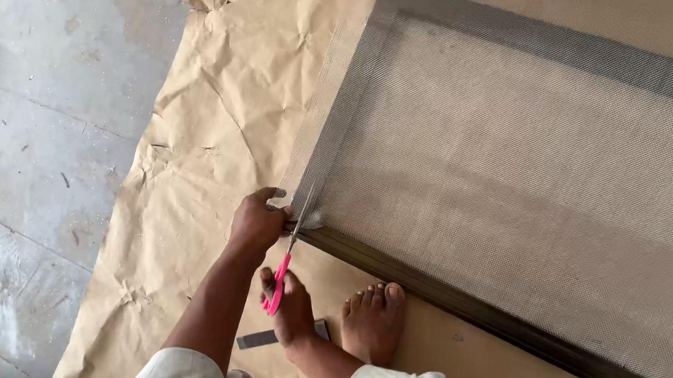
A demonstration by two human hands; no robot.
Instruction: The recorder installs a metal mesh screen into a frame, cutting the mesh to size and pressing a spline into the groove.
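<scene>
my right hand (292,306) is clenched around the pink handles of the scissors (287,249), blades up at the corner of the mesh screen (496,173). my left hand (258,222) has its fingers (274,194) pinching the loose edge of mesh just beside the blades. the screen lies flat in its dark frame (452,301) on brown paper (211,115) spread over the floor (44,123). my bare foot (372,319) rests on the paper near the frame.

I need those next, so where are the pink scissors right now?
In the head view, low and left of centre: the pink scissors are in the right hand, blades at the mesh frame's corner beside the left hand.
</scene>
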